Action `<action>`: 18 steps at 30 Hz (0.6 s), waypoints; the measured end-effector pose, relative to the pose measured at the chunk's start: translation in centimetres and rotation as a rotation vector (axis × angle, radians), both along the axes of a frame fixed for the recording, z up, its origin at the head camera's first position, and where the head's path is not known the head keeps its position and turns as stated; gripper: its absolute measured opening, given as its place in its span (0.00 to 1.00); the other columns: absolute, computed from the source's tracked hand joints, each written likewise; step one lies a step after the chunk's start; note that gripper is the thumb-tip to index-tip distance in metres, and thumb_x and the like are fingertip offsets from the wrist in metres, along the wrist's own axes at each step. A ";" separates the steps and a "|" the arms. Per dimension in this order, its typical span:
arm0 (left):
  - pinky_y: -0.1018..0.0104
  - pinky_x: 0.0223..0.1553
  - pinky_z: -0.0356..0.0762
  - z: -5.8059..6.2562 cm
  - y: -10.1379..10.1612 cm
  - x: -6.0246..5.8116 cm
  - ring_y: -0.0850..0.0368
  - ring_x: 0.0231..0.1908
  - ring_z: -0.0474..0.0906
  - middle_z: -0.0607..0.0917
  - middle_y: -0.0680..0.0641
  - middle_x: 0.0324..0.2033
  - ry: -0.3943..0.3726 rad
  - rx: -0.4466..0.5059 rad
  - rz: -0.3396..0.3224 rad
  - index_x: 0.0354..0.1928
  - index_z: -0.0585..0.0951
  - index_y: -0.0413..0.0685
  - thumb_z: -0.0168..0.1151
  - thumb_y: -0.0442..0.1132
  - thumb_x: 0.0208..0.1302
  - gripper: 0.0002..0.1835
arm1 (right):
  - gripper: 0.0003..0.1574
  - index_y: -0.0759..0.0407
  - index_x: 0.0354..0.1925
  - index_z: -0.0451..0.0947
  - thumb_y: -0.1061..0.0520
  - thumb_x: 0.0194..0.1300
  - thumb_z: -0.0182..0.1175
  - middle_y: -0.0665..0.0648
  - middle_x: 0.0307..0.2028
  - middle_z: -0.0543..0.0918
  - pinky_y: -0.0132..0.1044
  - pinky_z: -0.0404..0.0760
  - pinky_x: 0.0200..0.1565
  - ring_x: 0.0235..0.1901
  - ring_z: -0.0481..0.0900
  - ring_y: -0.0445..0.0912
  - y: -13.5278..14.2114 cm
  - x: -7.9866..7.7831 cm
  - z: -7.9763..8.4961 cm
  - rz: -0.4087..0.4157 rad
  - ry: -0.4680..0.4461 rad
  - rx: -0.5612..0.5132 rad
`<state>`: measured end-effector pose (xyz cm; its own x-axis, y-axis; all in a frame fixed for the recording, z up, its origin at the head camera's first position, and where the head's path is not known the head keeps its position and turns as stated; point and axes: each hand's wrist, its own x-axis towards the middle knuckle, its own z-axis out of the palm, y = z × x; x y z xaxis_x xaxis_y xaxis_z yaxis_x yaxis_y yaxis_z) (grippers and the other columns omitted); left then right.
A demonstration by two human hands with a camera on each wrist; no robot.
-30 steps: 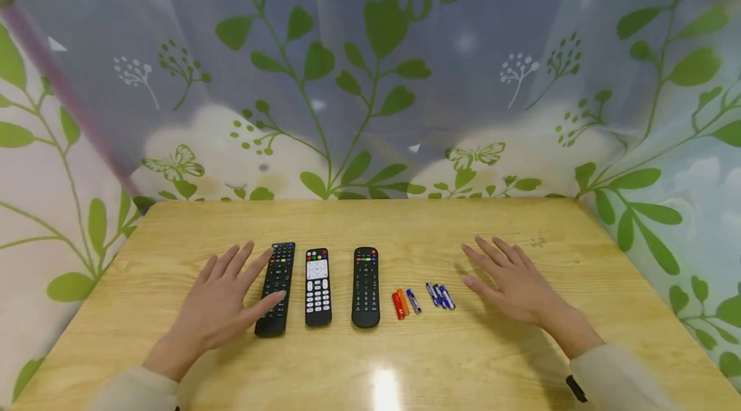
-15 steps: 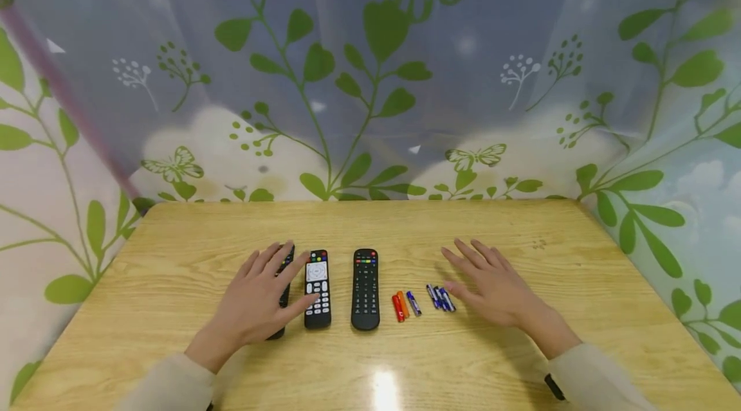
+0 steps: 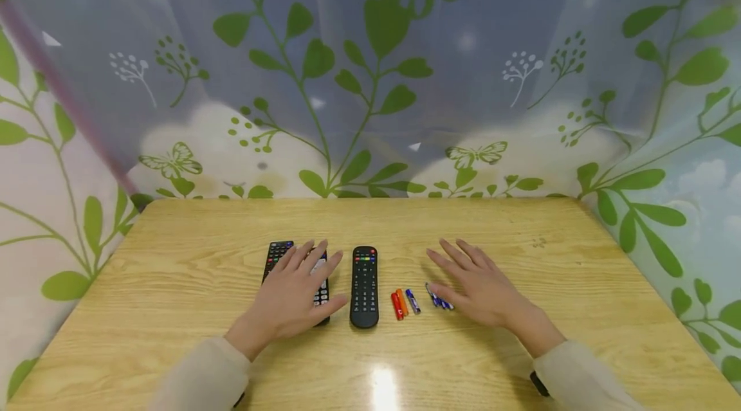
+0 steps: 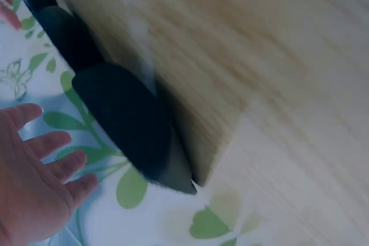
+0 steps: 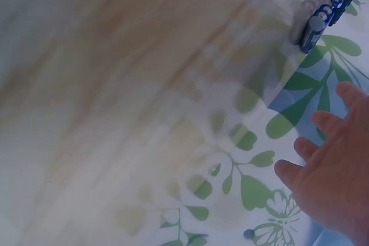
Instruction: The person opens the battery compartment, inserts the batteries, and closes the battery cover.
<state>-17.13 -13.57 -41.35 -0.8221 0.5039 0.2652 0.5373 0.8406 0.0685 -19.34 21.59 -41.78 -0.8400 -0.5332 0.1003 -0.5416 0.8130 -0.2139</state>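
Note:
My left hand [image 3: 292, 298], fingers spread, hovers over the two left remote controls and holds nothing. It partly covers the leftmost black remote [image 3: 278, 254] and most of the white-keyed remote [image 3: 321, 295]. A third black remote [image 3: 365, 289] lies just right of that hand. My right hand [image 3: 480, 289] is spread above the wood at the right, its thumb over several blue-and-silver batteries [image 3: 435, 298]. Left of these lie a red battery [image 3: 397, 305], an orange battery [image 3: 402, 301] and another blue-and-silver battery [image 3: 413, 301]. The left wrist view shows a gap between that hand and the remotes [image 4: 124, 113].
Everything lies on a wooden table [image 3: 463, 366]. Behind it and at both sides hangs a curtain [image 3: 451, 89] printed with leaves and butterflies. A bright light reflection shows on the table's near part.
My left hand has moved right, from the leftmost remote to over the white-keyed one. My right hand has moved left, toward the batteries. The remotes and batteries have stayed in place.

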 end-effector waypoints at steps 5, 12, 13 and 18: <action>0.46 0.68 0.52 -0.4 1.3 -0.5 0.43 0.69 0.54 0.61 0.42 0.69 -0.032 -0.035 -0.010 0.71 0.64 0.55 0.41 0.72 0.65 0.40 | 0.41 0.43 0.74 0.51 0.29 0.70 0.39 0.56 0.73 0.49 0.61 0.46 0.67 0.71 0.43 0.58 -0.9 0.1 0.1 0.008 -0.013 0.008; 0.43 0.65 0.57 -0.6 3.0 -0.9 0.42 0.69 0.53 0.59 0.41 0.70 -0.070 -0.038 -0.024 0.72 0.61 0.54 0.39 0.71 0.65 0.41 | 0.41 0.44 0.74 0.50 0.33 0.71 0.44 0.57 0.74 0.48 0.60 0.45 0.68 0.71 0.43 0.59 -1.7 0.1 0.1 0.023 -0.042 0.037; 0.43 0.65 0.58 -0.6 3.3 -0.9 0.42 0.69 0.53 0.59 0.41 0.70 -0.076 -0.036 -0.025 0.72 0.61 0.54 0.39 0.71 0.65 0.41 | 0.41 0.44 0.74 0.50 0.32 0.71 0.44 0.57 0.74 0.48 0.60 0.46 0.68 0.71 0.43 0.59 -1.8 0.2 0.1 0.022 -0.050 0.039; 0.43 0.63 0.62 -0.6 4.6 -0.9 0.41 0.68 0.56 0.60 0.41 0.69 -0.091 -0.026 -0.022 0.72 0.62 0.52 0.42 0.69 0.66 0.40 | 0.42 0.44 0.74 0.51 0.30 0.70 0.42 0.57 0.73 0.49 0.60 0.48 0.67 0.71 0.43 0.60 -2.2 0.3 0.1 0.024 -0.061 0.049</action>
<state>-18.05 -8.98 -41.94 -0.8311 0.5275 0.1761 0.5479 0.8310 0.0964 -19.01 19.35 -41.69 -0.8309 -0.5559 0.0221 -0.5478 0.8105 -0.2075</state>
